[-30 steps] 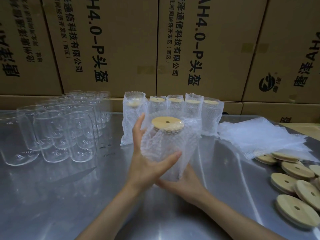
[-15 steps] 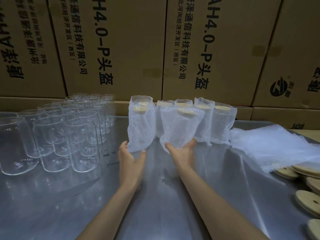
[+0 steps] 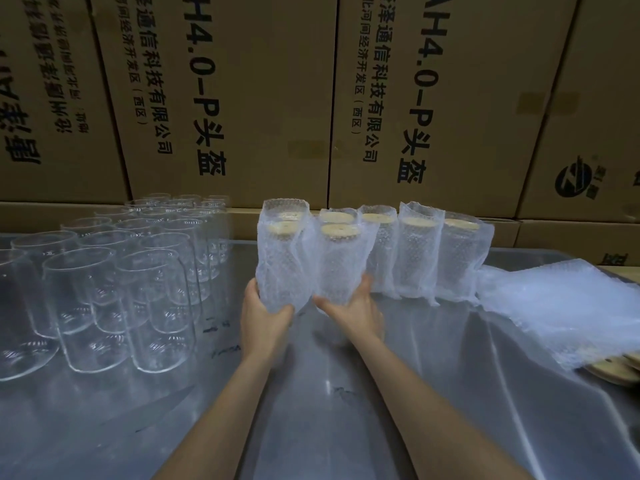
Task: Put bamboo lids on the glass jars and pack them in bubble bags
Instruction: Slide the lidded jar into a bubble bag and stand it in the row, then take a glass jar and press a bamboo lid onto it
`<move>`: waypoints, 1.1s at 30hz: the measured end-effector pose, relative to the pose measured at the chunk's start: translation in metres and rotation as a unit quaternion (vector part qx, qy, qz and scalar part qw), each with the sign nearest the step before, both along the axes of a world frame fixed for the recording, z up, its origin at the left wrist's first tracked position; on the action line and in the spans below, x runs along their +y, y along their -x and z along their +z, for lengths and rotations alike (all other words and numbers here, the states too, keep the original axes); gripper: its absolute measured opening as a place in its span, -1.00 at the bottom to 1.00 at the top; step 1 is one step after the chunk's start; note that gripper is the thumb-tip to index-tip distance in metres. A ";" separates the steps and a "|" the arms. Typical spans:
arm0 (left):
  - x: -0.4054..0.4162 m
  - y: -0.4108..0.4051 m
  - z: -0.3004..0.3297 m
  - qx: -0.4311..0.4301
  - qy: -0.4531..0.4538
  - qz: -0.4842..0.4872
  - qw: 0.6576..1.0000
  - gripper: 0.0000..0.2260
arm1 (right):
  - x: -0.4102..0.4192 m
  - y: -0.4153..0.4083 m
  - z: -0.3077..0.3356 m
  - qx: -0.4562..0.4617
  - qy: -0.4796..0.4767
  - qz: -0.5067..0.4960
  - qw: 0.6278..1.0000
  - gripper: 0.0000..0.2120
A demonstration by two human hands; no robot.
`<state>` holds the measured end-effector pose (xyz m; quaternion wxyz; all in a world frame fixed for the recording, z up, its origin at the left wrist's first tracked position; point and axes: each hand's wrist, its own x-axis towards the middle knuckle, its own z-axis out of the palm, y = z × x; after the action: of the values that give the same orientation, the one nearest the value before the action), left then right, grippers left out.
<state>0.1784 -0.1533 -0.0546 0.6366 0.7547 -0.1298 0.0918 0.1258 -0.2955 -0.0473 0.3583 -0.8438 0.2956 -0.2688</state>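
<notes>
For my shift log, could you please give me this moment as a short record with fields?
surface: metal table
left hand: holds a bagged jar at its base
right hand: holds another bagged jar at its base
bare jars: grouped at left, no lids
spare bubble bags: stacked at right
loose bamboo lids: partly under that stack

Both hands (image 3: pixel 265 315) (image 3: pixel 349 311) forward, fingers (image 3: pixel 250 289) curled.

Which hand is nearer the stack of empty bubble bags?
Right. The right hand holds a bagged jar near the middle of the table, with the bubble bags off to its right; the left hand is farther, beyond it.
</notes>
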 end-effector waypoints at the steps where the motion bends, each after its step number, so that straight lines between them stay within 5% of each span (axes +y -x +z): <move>1: -0.001 -0.001 0.000 -0.001 -0.009 -0.008 1.000 -0.38 | -0.001 -0.001 0.000 0.006 0.008 0.008 1.000 -0.06; 9: -0.002 -0.003 -0.004 -0.015 -0.069 -0.040 0.997 -0.24 | -0.001 -0.002 -0.001 0.030 0.057 0.034 0.997 0.04; 19: 0.010 0.012 0.002 0.006 0.013 0.007 1.000 -0.26 | 0.005 0.026 -0.003 -0.013 -0.004 0.018 1.000 0.21; 24: 0.021 0.033 0.004 -0.014 0.003 0.003 1.000 -0.33 | 0.007 0.055 -0.010 -0.031 -0.008 -0.002 0.999 -0.02; 28: 0.041 0.065 0.003 -0.096 -0.110 0.031 0.989 -0.46 | 0.013 0.078 -0.010 -0.020 0.023 -0.012 0.999 -0.27; 33: 0.073 0.090 0.019 -0.316 -0.291 0.077 0.900 -0.47 | 0.024 0.120 -0.010 0.026 0.058 0.032 0.997 -0.52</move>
<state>0.0880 -0.0800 -0.0359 0.3050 0.8452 -0.2869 0.3322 0.0061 -0.2710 -0.0574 0.3090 -0.8790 0.2613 -0.2523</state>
